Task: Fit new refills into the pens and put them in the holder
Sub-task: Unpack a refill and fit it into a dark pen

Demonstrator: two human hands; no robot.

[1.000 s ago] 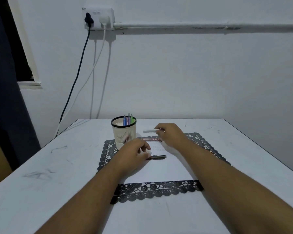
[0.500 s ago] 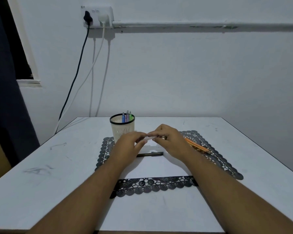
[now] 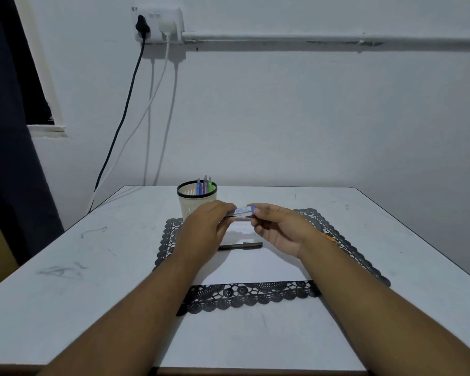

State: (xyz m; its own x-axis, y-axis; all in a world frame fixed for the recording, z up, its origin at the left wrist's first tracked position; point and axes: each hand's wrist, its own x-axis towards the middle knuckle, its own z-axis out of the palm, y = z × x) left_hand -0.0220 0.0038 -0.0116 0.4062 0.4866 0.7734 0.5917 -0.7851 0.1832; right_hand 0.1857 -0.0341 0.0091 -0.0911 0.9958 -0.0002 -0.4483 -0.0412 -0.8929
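Fingers (image 3: 229, 208) of both your left hand (image 3: 204, 229) and right hand (image 3: 278, 229) pinch one pen (image 3: 242, 212) near the holder (image 3: 197, 200).

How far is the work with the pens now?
Done, it seems: three pens already stand in the holder. In hand: the left hand and right hand grip one white and blue pen between them above the mat. Left: a dark pen lies on the white sheet, not yet in the holder.
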